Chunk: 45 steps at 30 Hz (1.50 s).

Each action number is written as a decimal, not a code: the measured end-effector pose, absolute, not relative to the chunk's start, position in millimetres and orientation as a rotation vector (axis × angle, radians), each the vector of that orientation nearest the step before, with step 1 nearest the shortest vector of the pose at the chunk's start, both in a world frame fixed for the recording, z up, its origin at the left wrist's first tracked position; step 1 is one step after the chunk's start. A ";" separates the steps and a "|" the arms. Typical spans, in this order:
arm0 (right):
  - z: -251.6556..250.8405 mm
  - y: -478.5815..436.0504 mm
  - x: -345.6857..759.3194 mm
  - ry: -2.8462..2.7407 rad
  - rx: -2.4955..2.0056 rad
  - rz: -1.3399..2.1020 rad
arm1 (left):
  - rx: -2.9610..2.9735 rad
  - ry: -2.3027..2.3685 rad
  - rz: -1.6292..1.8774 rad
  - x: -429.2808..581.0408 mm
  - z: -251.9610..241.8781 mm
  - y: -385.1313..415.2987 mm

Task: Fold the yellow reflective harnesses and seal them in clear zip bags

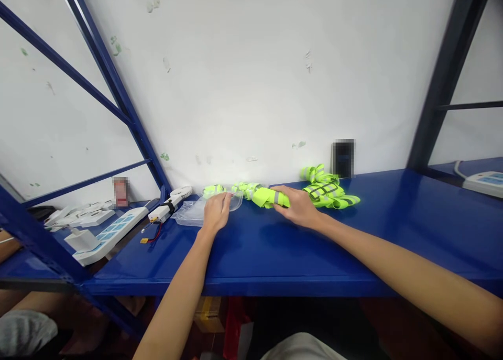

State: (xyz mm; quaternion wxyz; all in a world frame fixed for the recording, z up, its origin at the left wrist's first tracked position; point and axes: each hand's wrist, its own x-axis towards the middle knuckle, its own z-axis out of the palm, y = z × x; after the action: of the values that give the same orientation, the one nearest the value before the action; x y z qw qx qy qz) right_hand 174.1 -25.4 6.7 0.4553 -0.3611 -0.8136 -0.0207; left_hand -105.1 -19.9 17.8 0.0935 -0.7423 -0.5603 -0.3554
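My right hand is closed around a bundle of neon-yellow reflective strap with silver bands, just above the blue shelf. To its left, my left hand pinches the edge of a clear plastic bag; the fingertips are partly hidden. More yellow reflective straps show behind the bag and between my hands. Beyond my right hand lies a loose heap of reflective straps with dark edging, close to the wall.
Left of the bag are a small white fan and a white battery pack with a yellow connector. A power strip lies past the blue upright. A dark blurred object leans on the wall. Another person's knee shows lower left.
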 end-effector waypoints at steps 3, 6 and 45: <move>9.0 -30.1 169.7 -2.026 -0.782 -0.128 | -2.246 -1.433 -1.274 -85.4 16.2 -21.3; 9.8 -30.7 166.9 -2.107 -0.724 -0.244 | -2.295 -1.312 -1.422 -63.7 14.7 -22.3; 17.3 -5.3 182.9 -1.500 -1.055 0.506 | -2.380 -1.201 -1.066 -5.4 3.5 -20.3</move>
State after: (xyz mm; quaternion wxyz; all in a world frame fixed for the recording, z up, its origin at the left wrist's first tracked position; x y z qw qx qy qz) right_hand 182.9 -5.3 17.3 0.5806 -0.4515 -0.6420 0.2167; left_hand -5.4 -20.3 3.5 0.1350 -0.8214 -0.4144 -0.3679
